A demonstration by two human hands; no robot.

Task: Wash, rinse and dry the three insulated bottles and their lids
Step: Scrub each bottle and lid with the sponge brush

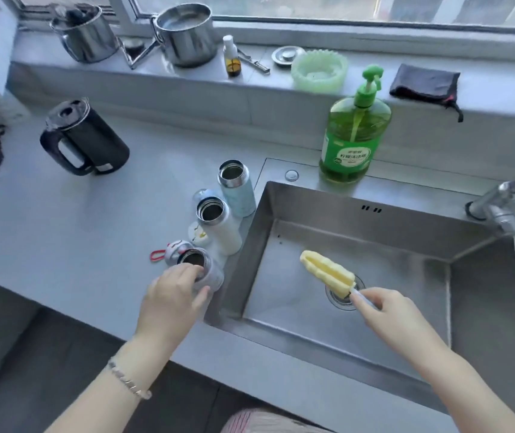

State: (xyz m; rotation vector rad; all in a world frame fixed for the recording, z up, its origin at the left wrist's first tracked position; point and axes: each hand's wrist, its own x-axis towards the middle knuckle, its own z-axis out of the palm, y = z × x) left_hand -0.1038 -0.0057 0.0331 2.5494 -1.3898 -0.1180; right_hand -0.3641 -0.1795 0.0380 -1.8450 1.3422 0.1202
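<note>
Three open steel bottles stand in a row on the grey bench (93, 229), right beside the left edge of the shiny steel sink (251, 245). The left hand (171, 295) has its fingers curled round the top of the pale grey bottle (209, 273), the one at the sink's front left corner. The white bottle (221, 229) comes next. The light blue bottle (239, 190) is near the sink's back left corner. Three small lids lie just left of the bottles: a round lid with a red loop (173, 250), a white and yellow lid (198, 235) and a clear lid (201, 193).

The right hand (384, 307) pinches the thin handle of a yellow sponge brush (328, 271) over the drain (340, 296) in the middle of the sink. A big green soap bottle (349, 132) sits on the sink's back edge. The silver tap (506, 195) is at the back right corner. A black kettle (84, 139) stands far left of the sink, well apart from the bottles.
</note>
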